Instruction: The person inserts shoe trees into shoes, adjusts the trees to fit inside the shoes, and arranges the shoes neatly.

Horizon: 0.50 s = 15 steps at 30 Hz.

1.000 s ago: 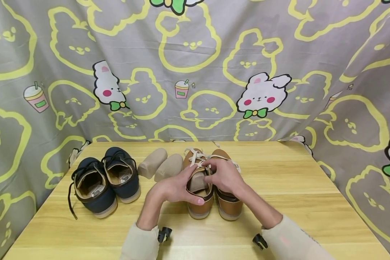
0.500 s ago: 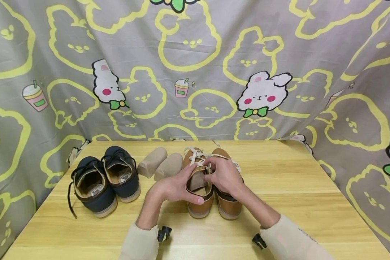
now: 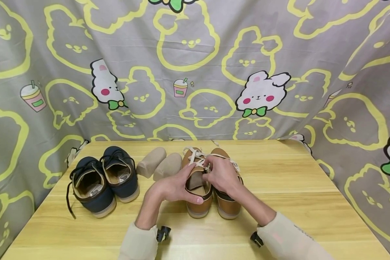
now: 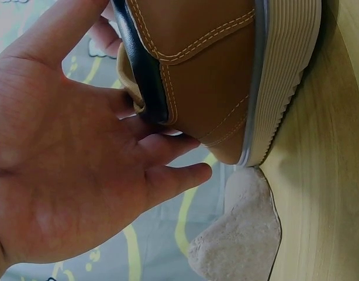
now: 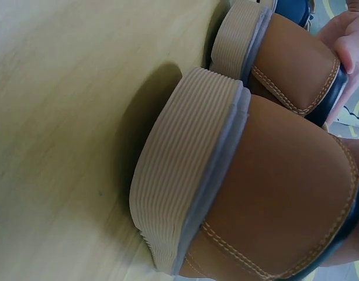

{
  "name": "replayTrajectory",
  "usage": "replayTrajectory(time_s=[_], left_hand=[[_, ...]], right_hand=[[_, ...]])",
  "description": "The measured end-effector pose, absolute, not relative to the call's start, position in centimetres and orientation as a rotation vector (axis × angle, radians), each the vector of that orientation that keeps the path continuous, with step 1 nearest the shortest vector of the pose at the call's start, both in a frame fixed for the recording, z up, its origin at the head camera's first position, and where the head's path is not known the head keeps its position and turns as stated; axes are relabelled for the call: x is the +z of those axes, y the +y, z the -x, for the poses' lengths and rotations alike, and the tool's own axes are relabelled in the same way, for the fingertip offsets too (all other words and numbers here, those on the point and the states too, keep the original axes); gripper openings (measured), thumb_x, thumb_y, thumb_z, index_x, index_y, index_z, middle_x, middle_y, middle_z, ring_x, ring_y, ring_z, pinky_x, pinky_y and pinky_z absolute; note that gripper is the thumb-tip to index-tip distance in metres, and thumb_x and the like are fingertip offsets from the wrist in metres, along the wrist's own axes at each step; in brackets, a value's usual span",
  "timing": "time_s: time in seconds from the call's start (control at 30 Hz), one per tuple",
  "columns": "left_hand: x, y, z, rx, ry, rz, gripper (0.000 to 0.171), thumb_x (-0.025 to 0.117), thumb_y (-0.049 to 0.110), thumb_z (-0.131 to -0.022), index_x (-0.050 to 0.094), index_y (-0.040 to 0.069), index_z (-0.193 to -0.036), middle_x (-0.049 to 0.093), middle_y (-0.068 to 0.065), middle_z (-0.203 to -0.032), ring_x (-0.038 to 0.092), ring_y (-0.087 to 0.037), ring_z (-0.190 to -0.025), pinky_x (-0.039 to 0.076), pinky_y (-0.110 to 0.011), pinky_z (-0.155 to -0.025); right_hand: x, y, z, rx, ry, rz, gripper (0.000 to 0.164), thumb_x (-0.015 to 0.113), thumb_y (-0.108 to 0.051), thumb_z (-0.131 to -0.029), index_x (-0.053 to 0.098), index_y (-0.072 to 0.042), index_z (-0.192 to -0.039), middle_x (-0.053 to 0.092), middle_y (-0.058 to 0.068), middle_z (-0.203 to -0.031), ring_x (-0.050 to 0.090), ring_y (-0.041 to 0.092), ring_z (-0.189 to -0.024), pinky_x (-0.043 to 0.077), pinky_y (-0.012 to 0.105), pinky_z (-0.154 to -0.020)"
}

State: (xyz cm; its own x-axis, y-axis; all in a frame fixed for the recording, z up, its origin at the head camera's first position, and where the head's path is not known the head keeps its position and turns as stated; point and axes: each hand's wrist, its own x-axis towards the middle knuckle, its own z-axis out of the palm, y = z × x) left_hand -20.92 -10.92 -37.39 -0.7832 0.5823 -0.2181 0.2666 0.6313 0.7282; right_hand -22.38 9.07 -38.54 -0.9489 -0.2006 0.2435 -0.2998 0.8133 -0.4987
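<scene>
A tan lace-up shoe (image 3: 199, 208) with off-white laces stands on the table, heel toward me. My left hand (image 3: 173, 187) holds its collar, thumb along the heel rim and fingers at the left side. From the right, my right hand (image 3: 222, 175) grips the collar just below the laces with curled fingers, fingertips at the opening. A greyish-beige shoe insert (image 3: 195, 180) sits inside the shoe, its front part hidden under the tongue. The matching tan shoe (image 3: 229, 210) stands alongside, partly covered by my right hand and forearm. Its heel (image 5: 285, 193) fills much of the right wrist view.
Two loose beige shoe inserts, one farther left (image 3: 152, 161) and one nearer (image 3: 169, 167), lie left of the tan shoes. Two dark blue shoes, one outer (image 3: 99, 202) and one inner (image 3: 128, 186), stand beyond them. A patterned curtain (image 3: 195, 119) surrounds the table (image 3: 299, 202).
The insert in the tan shoe has shifted slightly forward, and more of the insole shows behind it. Both hands stay at almost the same places on the shoe.
</scene>
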Motion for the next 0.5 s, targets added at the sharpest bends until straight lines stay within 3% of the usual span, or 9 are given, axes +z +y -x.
replayTrajectory(time_s=[0.5], left_hand=[[-37.37,-10.81,20.94,0.989,2.412,-0.677,0.118,0.086,0.043,-0.08,0.009,0.014,-0.164,0.01,-0.01,-0.17,0.032,-0.028,-0.149,0.037,-0.047,-0.116]], right_hand=[[-38.58,8.75,22.66,0.786,-2.808,-0.412,0.025,0.087,-0.011,-0.072,0.064,-0.016,-0.079,0.057,-0.004,-0.063,0.051,0.013,-0.056,0.042,0.028,-0.054]])
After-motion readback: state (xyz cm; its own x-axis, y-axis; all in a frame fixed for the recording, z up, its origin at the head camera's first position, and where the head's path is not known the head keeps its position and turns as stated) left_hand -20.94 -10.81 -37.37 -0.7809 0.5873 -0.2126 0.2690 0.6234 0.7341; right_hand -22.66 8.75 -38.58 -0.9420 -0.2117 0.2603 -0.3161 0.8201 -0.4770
